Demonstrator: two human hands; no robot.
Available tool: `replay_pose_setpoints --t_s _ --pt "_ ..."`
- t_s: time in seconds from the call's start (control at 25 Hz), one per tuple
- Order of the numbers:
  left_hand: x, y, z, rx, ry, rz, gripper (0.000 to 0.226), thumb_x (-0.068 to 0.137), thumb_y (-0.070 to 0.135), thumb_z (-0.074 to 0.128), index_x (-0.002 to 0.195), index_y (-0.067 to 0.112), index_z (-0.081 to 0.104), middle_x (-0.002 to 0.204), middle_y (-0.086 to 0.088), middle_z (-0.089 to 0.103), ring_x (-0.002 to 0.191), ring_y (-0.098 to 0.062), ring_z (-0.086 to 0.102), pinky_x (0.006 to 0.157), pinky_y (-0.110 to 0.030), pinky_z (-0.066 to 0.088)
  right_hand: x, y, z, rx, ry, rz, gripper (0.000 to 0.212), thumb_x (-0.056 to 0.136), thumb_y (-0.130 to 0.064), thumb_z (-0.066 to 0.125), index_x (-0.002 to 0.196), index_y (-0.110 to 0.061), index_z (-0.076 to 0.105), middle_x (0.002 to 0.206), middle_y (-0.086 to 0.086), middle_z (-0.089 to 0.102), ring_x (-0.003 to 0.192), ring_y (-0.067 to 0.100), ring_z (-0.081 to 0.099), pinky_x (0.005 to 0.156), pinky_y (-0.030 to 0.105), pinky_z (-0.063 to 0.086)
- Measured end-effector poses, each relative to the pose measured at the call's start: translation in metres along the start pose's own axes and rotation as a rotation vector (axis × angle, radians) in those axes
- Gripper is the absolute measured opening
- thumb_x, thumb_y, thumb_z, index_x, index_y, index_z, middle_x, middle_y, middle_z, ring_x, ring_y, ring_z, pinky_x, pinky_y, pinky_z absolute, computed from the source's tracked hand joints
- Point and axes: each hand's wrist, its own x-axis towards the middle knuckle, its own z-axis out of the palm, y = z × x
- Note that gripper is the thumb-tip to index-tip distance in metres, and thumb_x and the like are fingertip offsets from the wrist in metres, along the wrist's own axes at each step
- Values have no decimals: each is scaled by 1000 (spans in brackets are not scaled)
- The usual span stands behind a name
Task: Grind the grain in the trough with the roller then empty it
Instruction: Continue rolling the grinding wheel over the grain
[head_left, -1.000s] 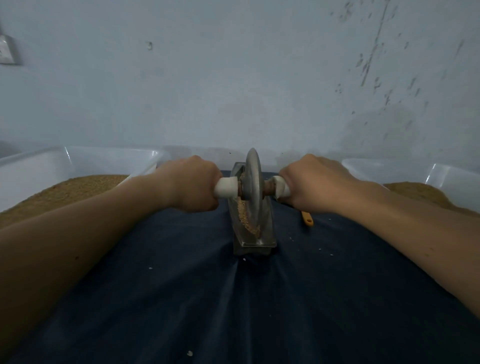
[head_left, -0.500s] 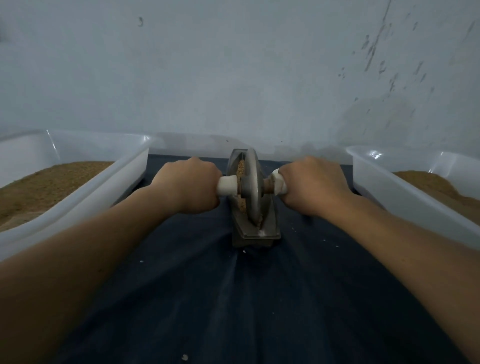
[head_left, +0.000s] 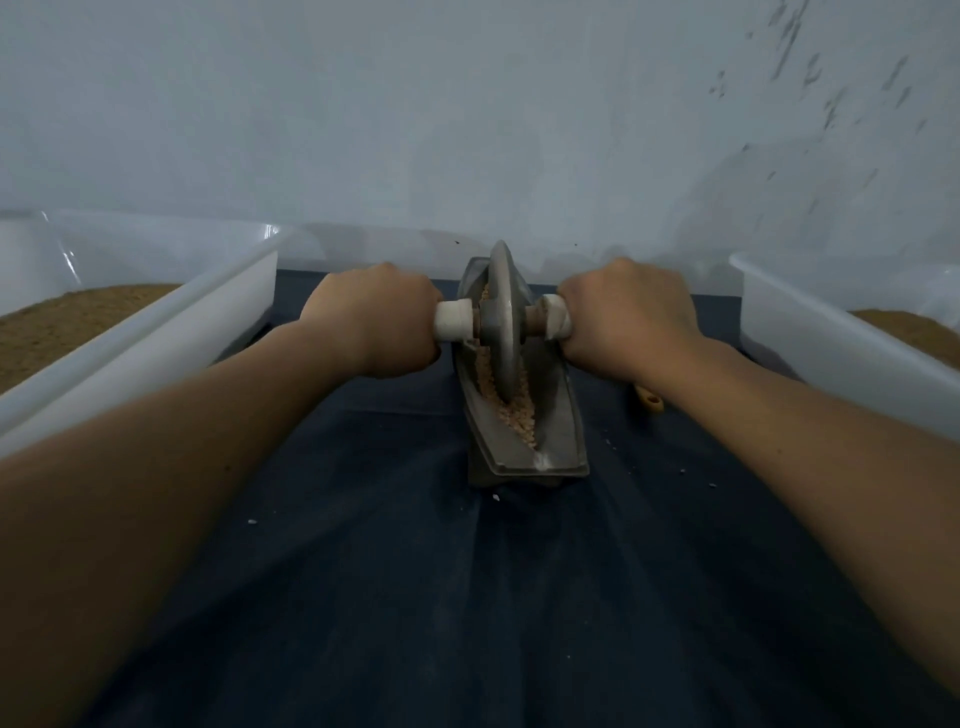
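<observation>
The trough (head_left: 524, 415) sat on the cloth (head_left: 415, 597) between two tubs (head_left: 156, 332), the roller (head_left: 503, 322) standing in it.

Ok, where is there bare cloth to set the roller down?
The widest free patch is the dark blue cloth nearer the person than the grey metal trough, with only stray crumbs. A narrower strip lies between trough and left white plastic bin. The right side is crowded: an orange-tipped tool lies by the right white bin.
</observation>
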Motion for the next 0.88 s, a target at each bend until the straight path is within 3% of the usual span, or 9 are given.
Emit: replay_pose_setpoints --t_s 0.2,0.36,0.68,0.88 --pt "21 -4 3 13 5 15 14 80 44 64 90 33 61 80 3 59 72 -22 59 60 -35 45 20 7 15 29 -52 -28 35 84 -42 64 62 -30 39 64 -3 43 53 17 39 49 26 30" --pt "33 -9 8 -16 -18 21 13 80 44 64 88 35 60 86 1 63 77 -25 60 64 -37 49 35 10 22 7 -51 -42 20 86 -36 64 72 -30 52 68 0 45 58 21 43 48 26 26" --pt "62 -17 10 46 -11 61 14 78 41 67 86 33 58 83 1 61 74 -25 58 61 -32 42 53 14 35 25 -23 5 24 85 -42 58 68 -28 49 68 0 46 55 19 40 49 26 23" --pt "69 -22 13 22 43 37 14 74 38 68 84 33 59 73 5 55 68 -24 56 58 -31 40 60 17 38 2 54 -9 25 84 -34 62 66 -24 46 64 2 43 51 21 36 49 25 21"
